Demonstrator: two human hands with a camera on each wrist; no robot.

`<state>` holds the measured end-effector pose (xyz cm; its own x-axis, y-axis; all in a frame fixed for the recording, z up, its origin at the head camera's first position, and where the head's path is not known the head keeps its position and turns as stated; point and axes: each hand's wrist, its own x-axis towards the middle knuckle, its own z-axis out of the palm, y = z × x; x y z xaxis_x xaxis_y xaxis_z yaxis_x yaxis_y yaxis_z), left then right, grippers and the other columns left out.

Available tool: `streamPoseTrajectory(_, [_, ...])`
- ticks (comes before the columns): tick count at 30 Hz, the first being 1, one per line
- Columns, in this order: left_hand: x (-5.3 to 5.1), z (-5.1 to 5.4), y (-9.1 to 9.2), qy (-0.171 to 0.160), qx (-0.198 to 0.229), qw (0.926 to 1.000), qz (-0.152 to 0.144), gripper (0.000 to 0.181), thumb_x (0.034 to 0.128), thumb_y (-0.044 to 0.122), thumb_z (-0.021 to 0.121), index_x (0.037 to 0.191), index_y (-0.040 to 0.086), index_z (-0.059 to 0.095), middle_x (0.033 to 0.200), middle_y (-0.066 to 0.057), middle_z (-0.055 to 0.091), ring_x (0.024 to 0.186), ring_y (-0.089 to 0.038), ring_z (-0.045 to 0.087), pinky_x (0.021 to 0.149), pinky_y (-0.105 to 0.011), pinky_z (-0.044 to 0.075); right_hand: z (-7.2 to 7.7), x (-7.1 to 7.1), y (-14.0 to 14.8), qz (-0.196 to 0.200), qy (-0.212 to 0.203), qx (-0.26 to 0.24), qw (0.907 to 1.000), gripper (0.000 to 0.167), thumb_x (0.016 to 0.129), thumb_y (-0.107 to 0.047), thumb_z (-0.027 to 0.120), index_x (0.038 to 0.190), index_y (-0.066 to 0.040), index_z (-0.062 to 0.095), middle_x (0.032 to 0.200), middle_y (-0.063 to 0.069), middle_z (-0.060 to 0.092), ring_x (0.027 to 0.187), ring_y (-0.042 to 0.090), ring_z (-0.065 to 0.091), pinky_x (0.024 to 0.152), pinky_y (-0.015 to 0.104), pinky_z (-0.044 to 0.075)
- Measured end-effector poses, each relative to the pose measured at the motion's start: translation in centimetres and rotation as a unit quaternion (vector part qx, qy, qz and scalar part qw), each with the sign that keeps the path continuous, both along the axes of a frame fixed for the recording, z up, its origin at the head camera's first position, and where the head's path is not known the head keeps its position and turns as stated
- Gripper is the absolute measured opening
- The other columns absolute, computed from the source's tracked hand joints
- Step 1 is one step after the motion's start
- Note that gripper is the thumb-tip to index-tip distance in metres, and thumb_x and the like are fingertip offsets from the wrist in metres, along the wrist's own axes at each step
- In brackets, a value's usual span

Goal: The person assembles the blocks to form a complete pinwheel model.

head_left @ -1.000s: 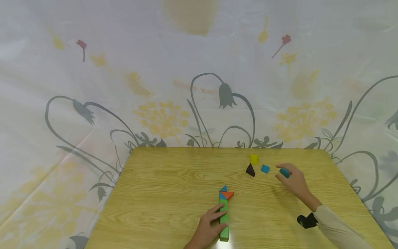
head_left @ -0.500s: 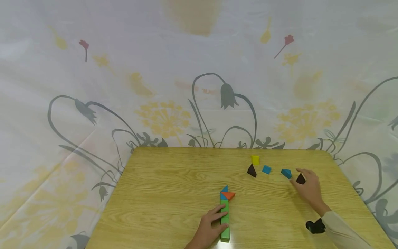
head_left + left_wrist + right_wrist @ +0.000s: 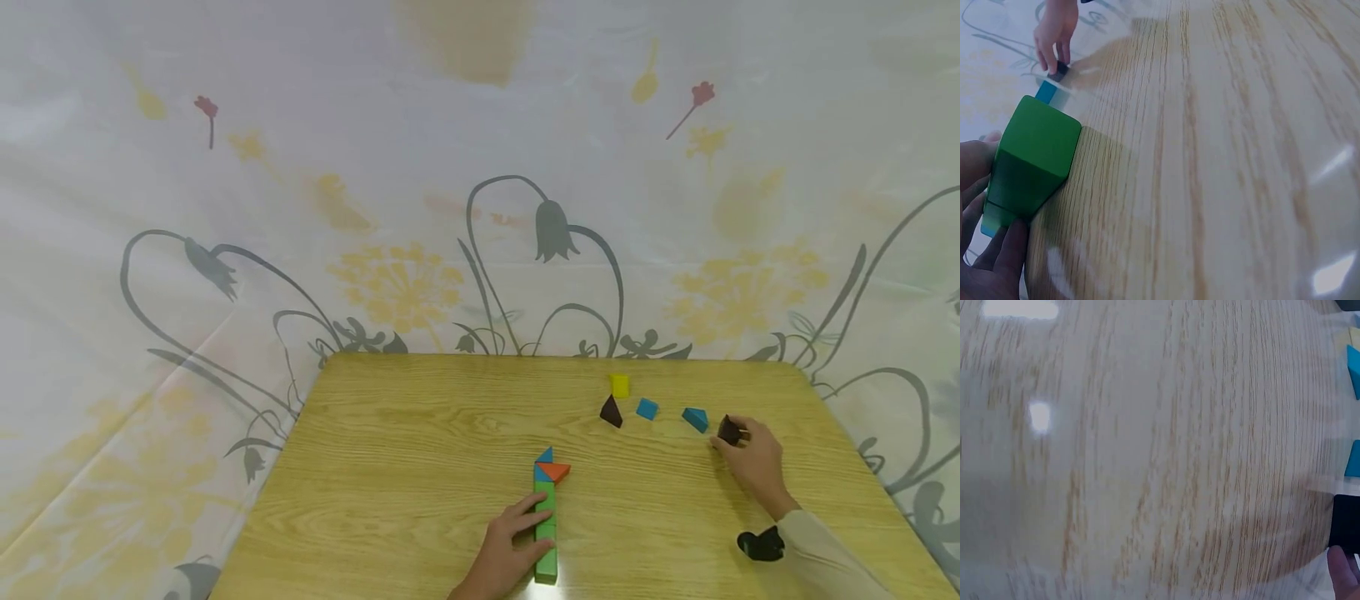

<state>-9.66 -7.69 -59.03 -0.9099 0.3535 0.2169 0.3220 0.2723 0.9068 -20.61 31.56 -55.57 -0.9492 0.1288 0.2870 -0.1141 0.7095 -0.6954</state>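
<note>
In the head view, my left hand (image 3: 501, 542) rests with spread, fairly straight fingers across a row of green blocks (image 3: 546, 568). The left wrist view shows the near end of these green blocks (image 3: 1041, 134) close up. At the far end of the row lie small blue triangular blocks (image 3: 543, 472) and an orange triangular block (image 3: 555, 472). My right hand (image 3: 757, 458) pinches a dark brown block (image 3: 727, 431) between thumb and fingers. In the right wrist view, the thumb touches that dark block (image 3: 1345, 524) at the frame's edge.
Left of the right hand lie a blue block (image 3: 695, 419), a smaller blue block (image 3: 647, 408), a dark triangular block (image 3: 611, 412) and a yellow block (image 3: 620, 386). A black device (image 3: 761, 544) sits by the right sleeve. A patterned cloth (image 3: 420, 208) hangs behind the wooden table (image 3: 390, 458).
My right hand has moved right, from over the blue block to the dark brown block, and now grips it; the block has tilted. My left hand stays on the green blocks.
</note>
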Motion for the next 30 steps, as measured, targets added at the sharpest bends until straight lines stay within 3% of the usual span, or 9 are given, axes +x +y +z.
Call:
streamPoseTrajectory(2, [0.0, 0.0, 0.0, -0.003, 0.002, 1.0000, -0.002, 0.042, 0.0901, 0.030, 0.065, 0.125, 0.007, 0.062, 0.141, -0.003, 0.047, 0.129, -0.029, 0.041, 0.102, -0.029, 0.038, -0.1, 0.0, -0.1, -0.007, -0.006, -0.018, 0.9998, 0.048, 0.085, -0.002, 0.068, 0.121, 0.021, 0.047, 0.113, 0.039, 0.047, 0.098, 0.052, 0.052, 0.062, 0.001, 0.038])
streamPoseTrajectory(10, [0.0, 0.1, -0.1, -0.014, 0.006, 0.9999, -0.005, 0.043, 0.0903, 0.030, 0.064, 0.126, 0.007, 0.061, 0.142, -0.003, 0.046, 0.130, -0.031, 0.040, 0.102, -0.028, 0.037, -0.2, 0.4, -0.6, -0.031, -0.006, -0.044, 0.9985, 0.047, 0.084, -0.003, 0.070, 0.118, 0.021, 0.051, 0.115, 0.039, 0.049, 0.097, 0.050, 0.056, 0.061, -0.001, 0.037])
streamPoseTrajectory(12, [0.0, 0.1, -0.1, -0.017, 0.005, 0.9998, -0.006, 0.043, 0.0905, 0.030, 0.064, 0.126, 0.006, 0.061, 0.143, -0.002, 0.045, 0.130, -0.031, 0.040, 0.102, -0.028, 0.037, -0.1, 0.5, -0.7, -0.033, 0.002, -0.050, 0.9982, 0.046, 0.083, -0.004, 0.071, 0.118, 0.020, 0.052, 0.114, 0.038, 0.050, 0.092, 0.037, 0.063, 0.062, -0.002, 0.037])
streamPoseTrajectory(14, [0.0, 0.1, 0.0, -0.017, 0.004, 0.9998, -0.005, 0.043, 0.0904, 0.031, 0.064, 0.126, 0.007, 0.061, 0.142, -0.002, 0.045, 0.130, -0.032, 0.040, 0.102, -0.028, 0.037, -0.1, 0.5, -0.6, -0.032, 0.013, -0.056, 0.9978, 0.045, 0.083, -0.004, 0.072, 0.117, 0.020, 0.053, 0.114, 0.038, 0.051, 0.085, 0.012, 0.064, 0.063, -0.002, 0.037])
streamPoseTrajectory(16, [0.0, 0.1, 0.1, -0.015, 0.001, 0.9999, -0.003, 0.044, 0.0901, 0.032, 0.064, 0.126, 0.007, 0.061, 0.142, -0.002, 0.046, 0.129, -0.032, 0.040, 0.102, -0.030, 0.037, -0.1, 0.6, -0.6, -0.029, 0.024, -0.058, 0.9976, 0.045, 0.083, -0.005, 0.071, 0.117, 0.019, 0.054, 0.113, 0.037, 0.052, 0.081, -0.009, 0.053, 0.064, -0.002, 0.038])
streamPoseTrajectory(18, [0.1, 0.1, 0.1, -0.016, -0.002, 0.9999, -0.001, 0.043, 0.0899, 0.032, 0.064, 0.125, 0.008, 0.061, 0.142, -0.002, 0.046, 0.129, -0.033, 0.040, 0.102, -0.031, 0.037, 0.0, 0.5, -0.6, -0.020, 0.032, -0.068, 0.9970, 0.044, 0.084, -0.005, 0.071, 0.117, 0.019, 0.054, 0.112, 0.036, 0.053, 0.082, -0.021, 0.043, 0.065, -0.001, 0.039])
streamPoseTrajectory(30, [0.1, 0.3, 0.0, -0.026, -0.001, 0.9996, -0.007, 0.045, 0.0901, 0.032, 0.064, 0.127, 0.007, 0.060, 0.143, -0.002, 0.045, 0.130, -0.032, 0.039, 0.102, -0.029, 0.037, 1.9, -0.1, -3.2, 0.033, 0.056, -0.102, 0.9926, 0.041, 0.084, -0.003, 0.071, 0.117, 0.016, 0.056, 0.112, 0.032, 0.054, 0.088, -0.016, 0.048, 0.068, 0.003, 0.044])
